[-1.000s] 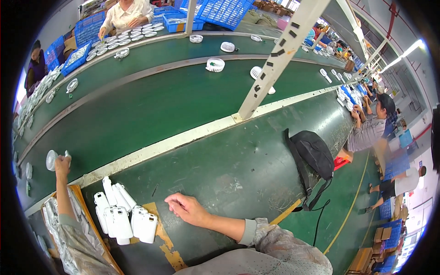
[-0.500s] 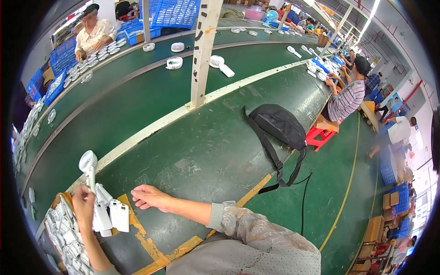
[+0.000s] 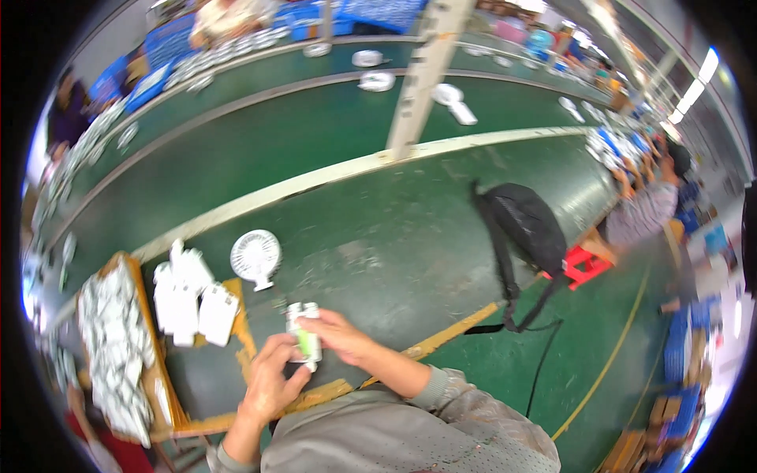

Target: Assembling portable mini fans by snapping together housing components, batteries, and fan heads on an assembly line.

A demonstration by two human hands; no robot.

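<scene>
Down at the near edge of the green bench [image 3: 378, 260], right in front of the body: small white part with a green strip [image 3: 304, 340], pinched between both hands. Left hand [image 3: 268, 386] wrapped round the lower end from below, fingers closed on it; right hand [image 3: 339, 335] closed over the top and right side. Long axis running roughly away from the body, pretty much upright in the view, so both grips sitting at opposite ends of it. Neither hand really nearer, both touching. Just beyond, lying flat on the bench and apart from the hands: small white fan [image 3: 255, 257], closer to the left hand. Left of that, a cluster of white housings [image 3: 189, 296] on cardboard, all a bit blurred
</scene>
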